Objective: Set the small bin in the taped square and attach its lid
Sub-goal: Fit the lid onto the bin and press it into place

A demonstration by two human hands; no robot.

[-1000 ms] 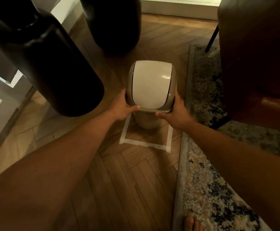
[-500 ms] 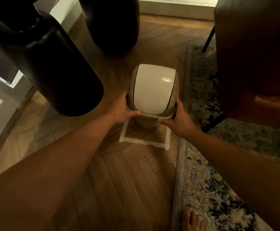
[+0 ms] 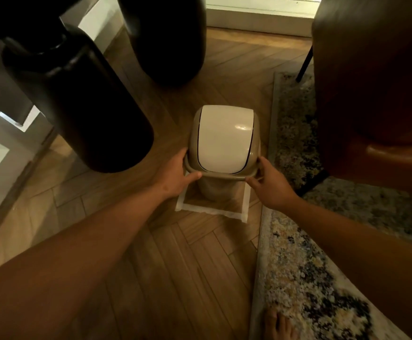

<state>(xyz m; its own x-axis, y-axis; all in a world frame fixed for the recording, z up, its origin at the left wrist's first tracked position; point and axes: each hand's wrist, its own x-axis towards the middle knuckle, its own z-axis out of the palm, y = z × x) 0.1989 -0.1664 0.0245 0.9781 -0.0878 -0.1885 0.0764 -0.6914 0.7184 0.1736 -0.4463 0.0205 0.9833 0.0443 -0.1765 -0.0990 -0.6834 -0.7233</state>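
The wooden floor [image 3: 151,278] runs between a patterned rug [image 3: 305,278] on the right and dark round furniture legs [image 3: 77,106] on the left; on it lies the taped square [image 3: 214,211], its near edge and side strips showing; the small bin [image 3: 218,190] stands inside that square, straight ahead of both arms, upright with its long axis vertical; the lid [image 3: 224,141] sits on top, its pale flap facing up; the left hand [image 3: 175,176] and right hand [image 3: 270,186] are level and equally near, each curled around the lid's rim at the near corners, thumbs underneath; whether the lid has fully clicked home cannot be told, so pressing straight down looks like the step in hand.
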